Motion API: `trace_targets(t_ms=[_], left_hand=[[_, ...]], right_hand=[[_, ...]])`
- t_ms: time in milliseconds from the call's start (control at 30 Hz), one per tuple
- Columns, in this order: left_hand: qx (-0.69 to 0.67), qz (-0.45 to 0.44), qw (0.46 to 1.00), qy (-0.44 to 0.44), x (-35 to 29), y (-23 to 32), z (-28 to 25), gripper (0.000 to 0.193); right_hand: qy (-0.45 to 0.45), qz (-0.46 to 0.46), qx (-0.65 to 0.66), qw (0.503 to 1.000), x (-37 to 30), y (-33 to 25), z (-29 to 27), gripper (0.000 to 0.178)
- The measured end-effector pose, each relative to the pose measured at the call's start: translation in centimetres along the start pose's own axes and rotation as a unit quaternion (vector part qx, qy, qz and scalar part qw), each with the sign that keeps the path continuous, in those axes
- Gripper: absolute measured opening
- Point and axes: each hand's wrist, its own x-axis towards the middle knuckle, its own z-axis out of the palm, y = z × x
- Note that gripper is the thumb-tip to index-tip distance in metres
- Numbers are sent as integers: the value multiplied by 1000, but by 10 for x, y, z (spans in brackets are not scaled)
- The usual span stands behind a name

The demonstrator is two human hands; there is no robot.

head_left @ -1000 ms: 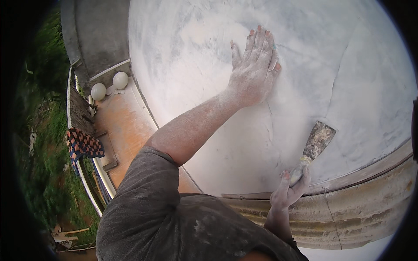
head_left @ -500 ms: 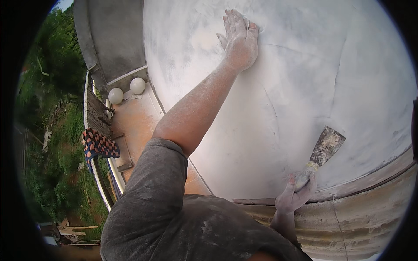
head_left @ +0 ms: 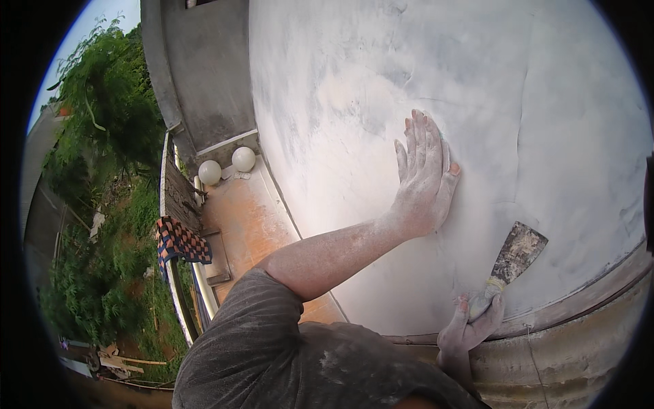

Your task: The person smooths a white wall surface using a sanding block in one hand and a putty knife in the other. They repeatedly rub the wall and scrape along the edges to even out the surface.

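Note:
My left hand [head_left: 424, 184], coated in white dust, lies with its fingers stretched out against a white plastered wall [head_left: 361, 273]. Whether anything thin is pressed under its palm I cannot tell. Lower and to the right, my right hand [head_left: 469, 330] grips the handle of a putty knife [head_left: 519, 252], palm turned up. The wide blade points up and to the right, in front of the wall, and is crusted with dried filler. Patches of whiter powder and thin crack lines mark the wall's surface.
A corrugated roof [head_left: 586, 347] with a ledge runs along the lower right. At left are a dusty orange floor [head_left: 238, 204], two white globes [head_left: 243, 159], a grey wall [head_left: 208, 75], and a railing with a checkered cloth [head_left: 180, 242]. Greenery [head_left: 102, 225] lies beyond the railing.
My left hand has slid down the wall and a little to the right, its elbow bending more. The right hand still holds the putty knife. The view has shifted slightly.

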Motion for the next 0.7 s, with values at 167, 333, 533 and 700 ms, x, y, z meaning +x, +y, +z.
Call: trace_targets(t_ms=[167,333,533,700], left_hand=[[-20,-24,999,25,55,-29,-37,72],[-38,-50,996,66,52,-22,-23,72],[48,59,997,-2,26,-12,-22,71],[-56,-64,994,68,59,-17,-30,71]], right_hand=[[6,49,125,991,-4,2,0,59],[-27,-47,-58,997,5,-4,-1,57],[-6,-58,51,997,17,-8,-2,59],[-8,-73,-25,997,12,-6,-2,59]])
